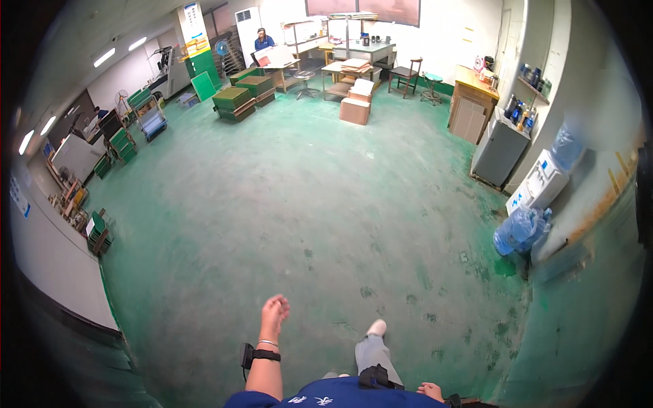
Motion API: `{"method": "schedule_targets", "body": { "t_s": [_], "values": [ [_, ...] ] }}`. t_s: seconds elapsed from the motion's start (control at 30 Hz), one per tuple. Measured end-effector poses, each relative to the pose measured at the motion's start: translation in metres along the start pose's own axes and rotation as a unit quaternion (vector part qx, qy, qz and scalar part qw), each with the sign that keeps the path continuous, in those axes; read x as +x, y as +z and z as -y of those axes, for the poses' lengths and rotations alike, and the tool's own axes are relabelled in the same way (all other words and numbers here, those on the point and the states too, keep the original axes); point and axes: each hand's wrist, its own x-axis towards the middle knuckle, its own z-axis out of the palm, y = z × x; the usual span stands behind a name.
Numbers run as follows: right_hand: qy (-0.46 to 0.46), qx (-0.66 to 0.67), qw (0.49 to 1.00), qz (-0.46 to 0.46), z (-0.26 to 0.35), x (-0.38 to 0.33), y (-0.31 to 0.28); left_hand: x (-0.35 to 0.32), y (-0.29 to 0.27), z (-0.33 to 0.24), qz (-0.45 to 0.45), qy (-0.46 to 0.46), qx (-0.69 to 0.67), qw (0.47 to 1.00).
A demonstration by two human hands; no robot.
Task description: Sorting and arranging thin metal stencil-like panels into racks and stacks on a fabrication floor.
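Observation:
My left hand (275,314) swings out in front of my body above the green floor (299,224). Its fingers are loosely bent and a little apart, and nothing shows in them. Around that wrist are a bracelet (268,343) and a black strap with a small device (247,355). Low at the right of my body, my right hand (430,390) shows only in part. Its fingers look curled in, with no object visible in them. Neither hand touches anything. One of my legs (375,353) is stretched forward in mid-step.
Green crates (232,102), cardboard boxes (355,110) and worktables stand at the far side, where a person (263,41) sits. Along the right wall are a wooden cabinet (469,102), a grey cabinet (500,149), a water dispenser (541,180) and water bottles (518,230). A white partition (61,265) borders the left.

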Motion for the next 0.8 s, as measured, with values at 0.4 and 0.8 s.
{"method": "schedule_targets", "body": {
  "t_s": [0.4,0.8],
  "values": [
    [-0.254,0.146,0.893,-0.341,0.407,0.194,-0.033,0.021,0.092,-0.339,-0.155,0.461,0.280,0.827],
    [-0.766,-0.012,0.586,-0.266,0.955,0.015,0.217,0.038,0.121,-0.511,0.079,0.703,0.437,0.556]
  ]
}}
